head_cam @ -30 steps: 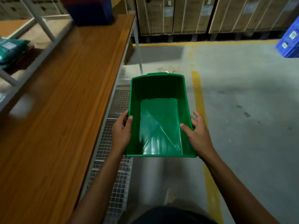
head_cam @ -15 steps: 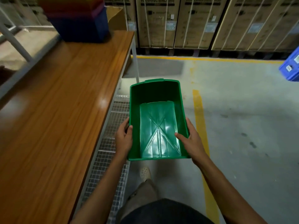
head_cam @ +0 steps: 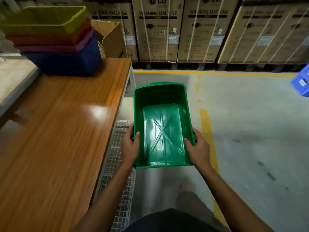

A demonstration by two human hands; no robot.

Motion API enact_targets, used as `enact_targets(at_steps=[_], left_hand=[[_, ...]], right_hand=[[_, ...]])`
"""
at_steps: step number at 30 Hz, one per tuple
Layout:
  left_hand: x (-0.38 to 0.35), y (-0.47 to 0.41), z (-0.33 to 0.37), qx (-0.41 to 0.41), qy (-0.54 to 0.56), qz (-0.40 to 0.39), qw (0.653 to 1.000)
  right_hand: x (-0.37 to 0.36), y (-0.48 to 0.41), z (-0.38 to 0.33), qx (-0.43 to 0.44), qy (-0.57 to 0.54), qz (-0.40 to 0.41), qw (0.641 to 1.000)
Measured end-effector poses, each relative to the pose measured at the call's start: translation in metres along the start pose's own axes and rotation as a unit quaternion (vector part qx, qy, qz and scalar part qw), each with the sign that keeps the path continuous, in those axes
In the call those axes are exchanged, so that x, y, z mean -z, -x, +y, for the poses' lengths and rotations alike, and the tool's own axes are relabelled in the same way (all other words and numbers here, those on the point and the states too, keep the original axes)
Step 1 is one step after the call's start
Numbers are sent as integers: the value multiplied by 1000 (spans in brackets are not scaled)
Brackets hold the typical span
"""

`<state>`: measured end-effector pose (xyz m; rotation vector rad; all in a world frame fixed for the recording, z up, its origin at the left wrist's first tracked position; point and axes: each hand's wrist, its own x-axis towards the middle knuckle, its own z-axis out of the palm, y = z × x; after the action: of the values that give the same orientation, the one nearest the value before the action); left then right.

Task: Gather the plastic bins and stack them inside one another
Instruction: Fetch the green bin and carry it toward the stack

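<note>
I carry an empty green plastic bin (head_cam: pixel 161 131) in front of me, above the floor and to the right of the wooden table. My left hand (head_cam: pixel 129 146) grips its left wall, thumb over the rim. My right hand (head_cam: pixel 198 148) grips its right wall the same way. At the table's far end stands a nested stack of bins: a yellow-green bin (head_cam: pixel 45 22) on top, then an orange bin (head_cam: pixel 50 39), a purple bin (head_cam: pixel 55 47) and a dark blue bin (head_cam: pixel 65 62) at the bottom.
The wooden table (head_cam: pixel 55 131) runs along my left, with a wire mesh shelf (head_cam: pixel 115 158) below its edge. An open cardboard box (head_cam: pixel 110 37) sits behind the stack. Washing machine cartons (head_cam: pixel 200 30) line the back. A blue crate (head_cam: pixel 301 81) is far right. Yellow lines mark the concrete floor.
I have walked forward along the table with the green bin held in both hands. The stack of bins has come closer and its yellow-green top bin is now in sight.
</note>
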<state>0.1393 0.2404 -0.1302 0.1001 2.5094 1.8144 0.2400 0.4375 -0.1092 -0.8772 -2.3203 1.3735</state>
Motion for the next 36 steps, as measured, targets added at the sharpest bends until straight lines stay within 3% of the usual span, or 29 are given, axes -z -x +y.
enact_targets(at_steps=[8, 17, 31, 36], left_hand=[[-65, -125, 56, -58, 0, 110, 992], [-103, -227, 159, -135, 25, 273, 952], [14, -365, 264, -197, 51, 475, 856], [71, -410, 295, -206, 79, 468, 856]], right_hand=[[0, -183, -36, 127, -12, -35, 991], [16, -363, -121, 249, -87, -100, 959], [-94, -484, -353, 416, -207, -252, 849], [-149, -506, -438, 450, -232, -292, 811]])
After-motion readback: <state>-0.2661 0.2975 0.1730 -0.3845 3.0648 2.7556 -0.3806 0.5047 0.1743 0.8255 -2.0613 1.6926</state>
